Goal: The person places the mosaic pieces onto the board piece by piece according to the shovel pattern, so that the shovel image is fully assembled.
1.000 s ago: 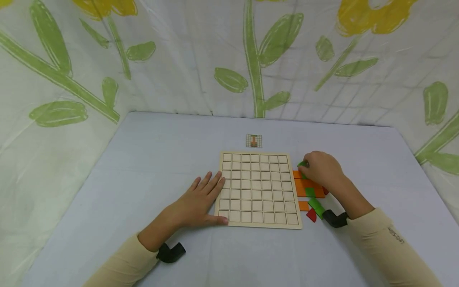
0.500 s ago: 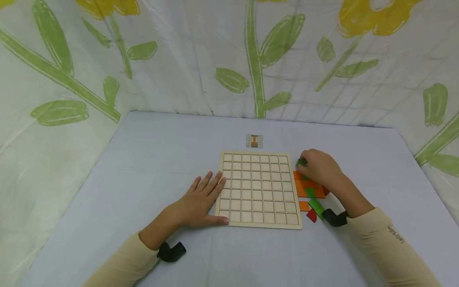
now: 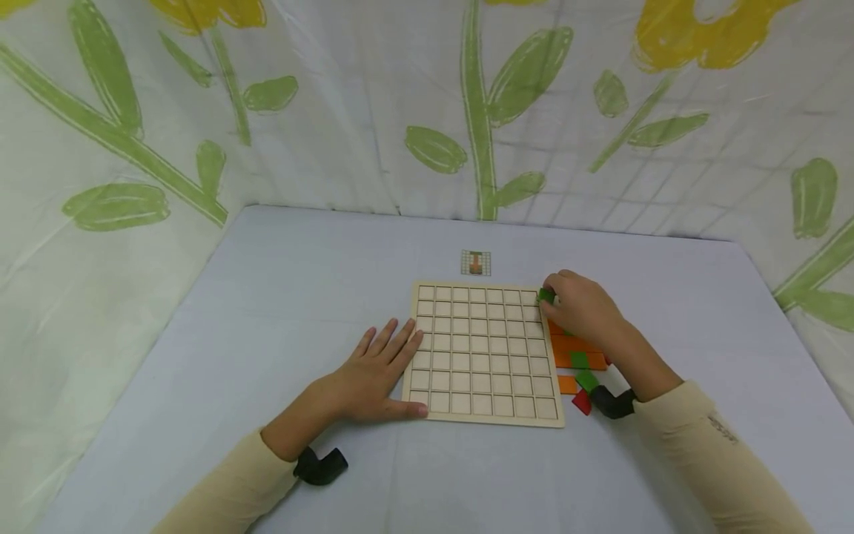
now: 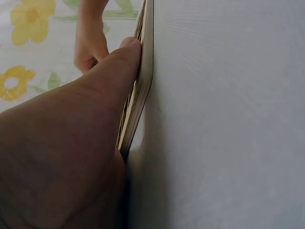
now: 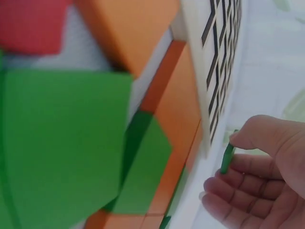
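Observation:
A pale wooden grid board [image 3: 480,363] lies on the table in the head view. My left hand [image 3: 360,382] rests at its left side with fingers spread, the fingertips on the left rim and the thumb along the near corner. In the left wrist view the thumb lies over the board's edge [image 4: 138,102]. My right hand [image 3: 587,304] pinches a small green tile [image 3: 546,295] over the board's far right corner. Thumb and fingertips hold this thin green tile [image 5: 228,157] on edge in the right wrist view, the other fingers loosely curled.
Beside the board's right edge lie orange tiles [image 3: 574,352], a green tile [image 3: 587,380] and a red tile [image 3: 582,401]. A small pattern card [image 3: 476,262] lies beyond the board. Black wrist-worn pieces [image 3: 320,467] sit under both wrists. A flowered cloth [image 3: 333,111] hangs behind.
My right hand has moved left and slightly away from me, carrying the green tile from above the loose tiles to the board's far right corner. The left hand stays in place.

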Demonstrator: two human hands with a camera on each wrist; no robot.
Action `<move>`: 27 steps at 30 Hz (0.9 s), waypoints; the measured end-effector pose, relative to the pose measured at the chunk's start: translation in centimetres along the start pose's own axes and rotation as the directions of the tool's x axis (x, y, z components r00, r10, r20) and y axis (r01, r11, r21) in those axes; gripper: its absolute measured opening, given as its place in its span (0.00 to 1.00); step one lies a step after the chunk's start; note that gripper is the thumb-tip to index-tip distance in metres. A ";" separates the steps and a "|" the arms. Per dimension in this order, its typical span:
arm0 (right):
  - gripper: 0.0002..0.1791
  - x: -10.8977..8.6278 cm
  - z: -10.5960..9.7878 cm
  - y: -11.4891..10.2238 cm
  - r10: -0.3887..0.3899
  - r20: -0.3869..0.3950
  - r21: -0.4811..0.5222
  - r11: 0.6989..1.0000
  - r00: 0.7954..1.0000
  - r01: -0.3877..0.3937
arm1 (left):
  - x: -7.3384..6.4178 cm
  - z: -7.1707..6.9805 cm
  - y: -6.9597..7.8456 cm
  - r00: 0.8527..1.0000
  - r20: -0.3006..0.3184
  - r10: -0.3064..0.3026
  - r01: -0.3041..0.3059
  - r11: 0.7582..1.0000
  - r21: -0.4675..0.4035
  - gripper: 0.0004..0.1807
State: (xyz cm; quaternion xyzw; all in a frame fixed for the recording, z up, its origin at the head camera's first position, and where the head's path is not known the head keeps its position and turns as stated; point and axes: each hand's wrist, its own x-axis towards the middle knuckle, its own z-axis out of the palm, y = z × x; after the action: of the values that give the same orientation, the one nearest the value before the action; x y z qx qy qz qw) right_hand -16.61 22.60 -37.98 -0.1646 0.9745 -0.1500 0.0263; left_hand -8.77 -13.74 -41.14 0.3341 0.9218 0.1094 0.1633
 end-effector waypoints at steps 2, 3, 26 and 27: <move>0.11 0.3 0.1 -0.3 -0.015 0.002 -0.002 1.000 1.000 0.015 | 0.0 0.0 0.0 1.000 0.001 -0.002 0.002 1.000 -0.002 0.63; 0.12 0.4 0.1 -0.4 -0.020 0.004 -0.003 1.000 1.000 0.020 | 0.0 0.0 0.0 1.000 0.001 -0.002 0.002 1.000 -0.005 0.63; 0.12 2.1 1.0 -3.1 -0.142 -0.043 -0.033 0.990 0.989 0.141 | 0.1 0.2 -0.2 1.000 -0.003 -0.002 0.002 1.000 -0.018 0.62; 0.12 2.2 1.0 -3.1 -0.145 -0.042 -0.034 0.989 0.989 0.143 | 0.1 0.2 -0.1 1.000 -0.003 0.000 0.000 1.000 -0.019 0.62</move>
State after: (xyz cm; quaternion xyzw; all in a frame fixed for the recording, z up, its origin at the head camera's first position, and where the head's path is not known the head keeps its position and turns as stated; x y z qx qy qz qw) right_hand -17.60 18.75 -38.00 -0.2316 0.9626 -0.1402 -0.0087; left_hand -8.85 -13.79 -41.36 0.3323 0.9210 0.1187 0.1652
